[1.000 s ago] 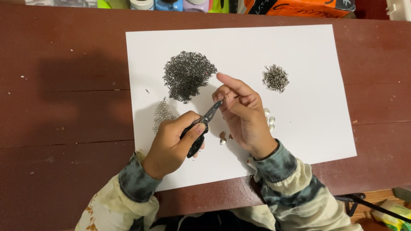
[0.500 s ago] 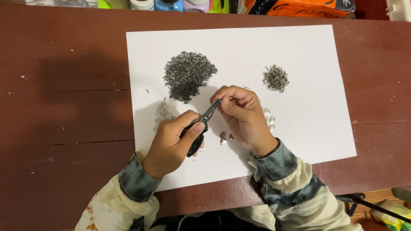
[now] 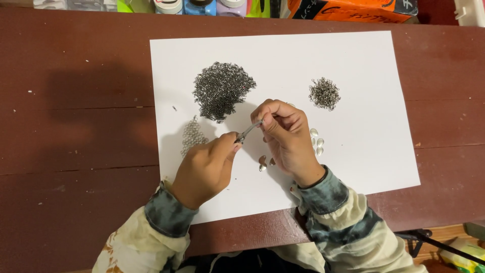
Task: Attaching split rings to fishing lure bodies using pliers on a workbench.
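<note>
My left hand (image 3: 204, 169) grips small pliers (image 3: 248, 132), their tips pointing up and right to my right hand (image 3: 285, 134). That hand's fingers are curled and pinched at the plier tips on something too small to make out. Both hands hover over a white paper sheet (image 3: 353, 65). A large heap of small dark metal rings (image 3: 222, 90) lies just above the hands. A smaller ring heap (image 3: 324, 93) lies to the right. A patch of linked rings (image 3: 193, 135) sits left of my left hand. A few shiny drop-shaped beads (image 3: 317, 142) lie by my right hand, others (image 3: 265, 163) below it.
The sheet lies on a dark red-brown wooden table (image 3: 76, 101). Paint jars (image 3: 202, 6) and an orange box (image 3: 348, 9) line the far edge. A black tool handle (image 3: 434, 242) and a yellow-green object (image 3: 467, 253) show at the lower right, off the table.
My right hand's index finger, stretched out a second ago, has curled in so the hand is pinched at the plier tips. The left hand has rolled over the pliers, hiding their handles.
</note>
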